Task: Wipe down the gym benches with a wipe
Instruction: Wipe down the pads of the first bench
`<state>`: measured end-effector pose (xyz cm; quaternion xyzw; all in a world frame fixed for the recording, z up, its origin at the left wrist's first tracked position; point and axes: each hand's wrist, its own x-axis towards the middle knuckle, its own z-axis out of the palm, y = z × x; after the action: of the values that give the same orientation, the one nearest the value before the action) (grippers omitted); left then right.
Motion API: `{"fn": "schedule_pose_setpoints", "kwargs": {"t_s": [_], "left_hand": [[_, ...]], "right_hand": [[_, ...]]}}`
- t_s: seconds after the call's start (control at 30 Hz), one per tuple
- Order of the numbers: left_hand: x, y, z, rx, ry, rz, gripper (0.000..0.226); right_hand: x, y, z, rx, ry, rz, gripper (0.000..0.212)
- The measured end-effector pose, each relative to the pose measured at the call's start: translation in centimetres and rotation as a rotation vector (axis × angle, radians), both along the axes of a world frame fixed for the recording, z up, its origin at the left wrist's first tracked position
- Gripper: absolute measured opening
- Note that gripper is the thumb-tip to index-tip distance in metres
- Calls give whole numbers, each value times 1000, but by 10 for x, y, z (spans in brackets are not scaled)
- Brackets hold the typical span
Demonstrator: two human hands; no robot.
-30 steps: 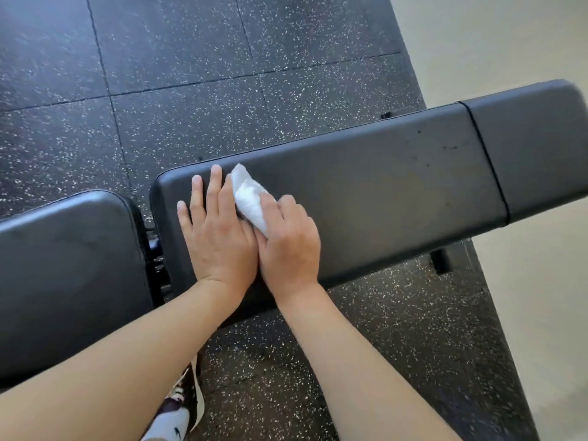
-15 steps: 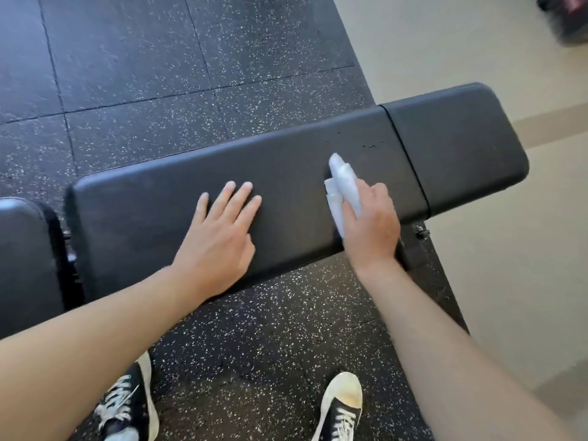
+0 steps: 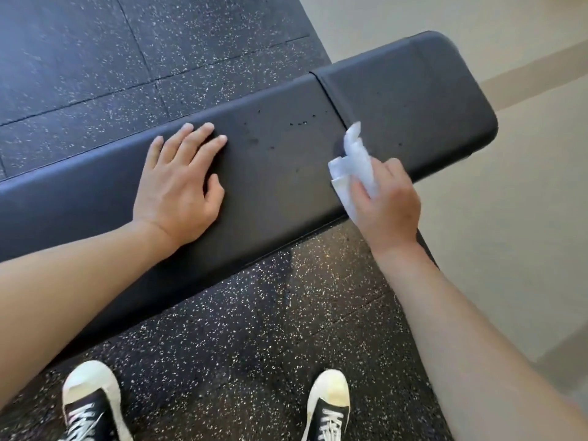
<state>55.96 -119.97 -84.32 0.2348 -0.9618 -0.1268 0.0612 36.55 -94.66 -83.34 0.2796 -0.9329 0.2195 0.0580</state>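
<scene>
A long black padded gym bench [image 3: 273, 173] runs across the view, with a seam dividing its long pad from a shorter pad [image 3: 413, 103] at the right end. My left hand [image 3: 181, 183] rests flat on the long pad, fingers straight and spread. My right hand [image 3: 386, 198] grips a crumpled white wipe [image 3: 354, 163] at the pad's near edge, right at the seam. The wipe's free end sticks up over the seam. Small dark spots show on the pad between my hands.
Black speckled rubber floor tiles [image 3: 95, 58] lie under and beyond the bench. A beige smooth floor [image 3: 509, 249] begins to the right. My two black-and-white sneakers [image 3: 92, 405] [image 3: 327, 405] stand on the rubber in front of the bench.
My right hand has slid the wipe rightward along the bench from beside my left hand to the seam. The view has shifted right, and the second bench at the left has left the frame.
</scene>
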Motion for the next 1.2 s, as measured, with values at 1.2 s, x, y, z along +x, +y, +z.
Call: {"fn": "schedule_pose_setpoints", "kwargs": {"t_s": [1.2], "left_hand": [[-4,-4,2,-29,-47,-5,68]], "right_hand": [[-31,-85,-6,-41,-7,105,38]]}}
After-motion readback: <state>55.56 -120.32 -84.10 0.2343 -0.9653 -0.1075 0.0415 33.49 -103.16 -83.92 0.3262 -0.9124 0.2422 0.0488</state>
